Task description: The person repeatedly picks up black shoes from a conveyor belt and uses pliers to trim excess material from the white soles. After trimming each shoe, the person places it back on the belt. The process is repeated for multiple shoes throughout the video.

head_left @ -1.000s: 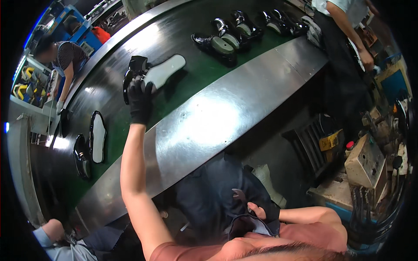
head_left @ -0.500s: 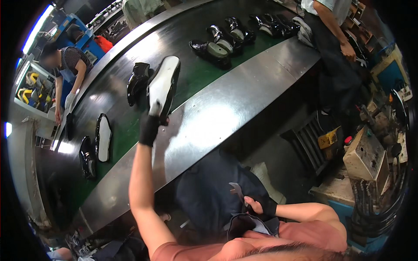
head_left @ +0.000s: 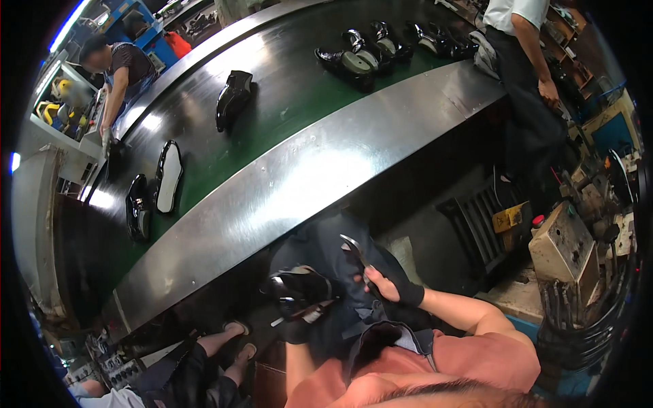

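Observation:
Low in front of my lap, a glossy black shoe (head_left: 297, 289) is gripped by my left hand (head_left: 304, 328). That hand wears a black fingerless glove, and some fingertips show along the shoe's side. My right hand (head_left: 386, 284), gloved the same way, closes around a metal hand tool with a curved head, like pincers (head_left: 354, 249). The tool's head points up and away from me, a short way right of the shoe and apart from it. The tool's lower end is hidden by the hand.
On the green conveyor belt (head_left: 224, 158) lie a lone black shoe (head_left: 233, 100), a pair at left with one pale sole (head_left: 169, 178) up, and several shoes (head_left: 357, 62) farther right. A metal ledge (head_left: 299, 178) borders it. Co-workers stand at far left and far right; another's legs show lower left.
My left hand has brought the shoe from over the belt back down to my lap, turning it. My right hand has lifted the tool slightly away from me. The view has shifted.

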`<state>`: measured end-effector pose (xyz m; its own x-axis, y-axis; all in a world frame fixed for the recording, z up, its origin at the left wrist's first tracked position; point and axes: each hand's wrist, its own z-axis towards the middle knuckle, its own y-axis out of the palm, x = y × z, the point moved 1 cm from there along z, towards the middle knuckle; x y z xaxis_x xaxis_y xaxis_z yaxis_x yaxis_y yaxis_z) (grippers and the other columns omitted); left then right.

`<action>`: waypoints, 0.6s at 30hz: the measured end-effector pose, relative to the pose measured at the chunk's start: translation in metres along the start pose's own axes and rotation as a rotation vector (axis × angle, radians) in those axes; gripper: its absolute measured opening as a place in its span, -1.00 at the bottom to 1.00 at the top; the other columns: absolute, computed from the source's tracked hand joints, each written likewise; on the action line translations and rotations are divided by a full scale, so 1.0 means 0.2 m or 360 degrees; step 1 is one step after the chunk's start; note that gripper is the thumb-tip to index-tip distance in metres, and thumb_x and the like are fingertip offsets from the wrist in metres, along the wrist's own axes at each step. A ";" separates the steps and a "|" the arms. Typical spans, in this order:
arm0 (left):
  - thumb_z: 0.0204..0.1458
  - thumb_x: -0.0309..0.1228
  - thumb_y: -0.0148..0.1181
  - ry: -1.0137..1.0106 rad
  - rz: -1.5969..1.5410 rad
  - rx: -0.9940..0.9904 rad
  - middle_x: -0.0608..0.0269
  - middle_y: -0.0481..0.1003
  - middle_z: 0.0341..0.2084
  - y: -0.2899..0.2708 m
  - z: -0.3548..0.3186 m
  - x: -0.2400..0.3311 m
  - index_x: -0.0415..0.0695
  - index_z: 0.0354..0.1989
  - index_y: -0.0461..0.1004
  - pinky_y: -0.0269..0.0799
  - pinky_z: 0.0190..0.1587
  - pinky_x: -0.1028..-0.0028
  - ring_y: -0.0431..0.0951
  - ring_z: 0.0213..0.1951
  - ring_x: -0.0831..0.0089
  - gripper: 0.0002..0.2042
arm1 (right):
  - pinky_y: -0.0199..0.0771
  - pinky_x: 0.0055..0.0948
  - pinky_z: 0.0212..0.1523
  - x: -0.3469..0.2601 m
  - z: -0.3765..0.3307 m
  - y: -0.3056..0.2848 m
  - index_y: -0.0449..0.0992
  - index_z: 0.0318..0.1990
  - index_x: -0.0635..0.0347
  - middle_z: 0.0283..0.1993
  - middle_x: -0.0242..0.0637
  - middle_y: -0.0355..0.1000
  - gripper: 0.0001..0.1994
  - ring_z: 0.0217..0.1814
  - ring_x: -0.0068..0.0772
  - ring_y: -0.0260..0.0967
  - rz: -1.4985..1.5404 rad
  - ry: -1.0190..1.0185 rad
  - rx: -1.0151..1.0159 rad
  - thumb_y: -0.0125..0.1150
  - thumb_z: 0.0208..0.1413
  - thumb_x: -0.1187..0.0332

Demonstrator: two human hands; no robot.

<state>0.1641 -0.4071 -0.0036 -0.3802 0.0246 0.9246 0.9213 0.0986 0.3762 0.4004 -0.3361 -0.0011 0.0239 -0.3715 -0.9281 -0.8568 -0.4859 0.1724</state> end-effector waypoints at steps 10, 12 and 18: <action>-0.05 -0.40 0.33 0.0798 0.1308 -0.0238 -0.11 0.38 0.11 0.13 0.35 0.37 -0.24 0.10 0.41 0.29 0.20 0.21 0.37 0.18 0.03 -0.51 | 0.30 -0.46 -0.34 -0.27 0.21 0.08 0.46 -0.24 0.29 -0.42 -0.32 0.38 -0.68 -0.39 -0.54 0.29 -0.0844 -0.0568 -0.0028 -0.07 0.35 0.19; -0.07 -0.43 0.32 0.0646 0.1156 -0.0118 -0.09 0.49 -0.03 0.03 0.41 0.30 -0.29 -0.04 0.49 0.38 0.09 0.29 0.50 0.05 0.06 -0.61 | 0.35 -0.45 -0.31 -0.23 0.17 0.07 0.48 -0.27 0.27 -0.40 -0.34 0.45 -0.68 -0.35 -0.56 0.34 -0.0743 -0.0390 0.0003 -0.06 0.34 0.19; 0.22 -0.15 0.05 0.0382 0.0982 -0.0090 0.15 0.57 -0.20 -0.11 0.57 0.13 -0.29 -0.03 0.49 0.47 -0.05 0.39 0.57 -0.13 0.29 -0.60 | 0.38 -0.51 -0.11 -0.17 -0.10 0.15 0.53 -0.13 0.25 -0.29 -0.35 0.50 -0.62 -0.22 -0.57 0.39 -0.0245 0.0010 -0.0181 -0.12 0.37 0.12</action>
<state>0.1238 -0.2951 0.0058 0.2409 -0.1631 0.9568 0.9696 0.0847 -0.2297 0.3845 -0.3539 0.0417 0.1538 -0.2909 -0.9443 -0.7792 -0.6233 0.0651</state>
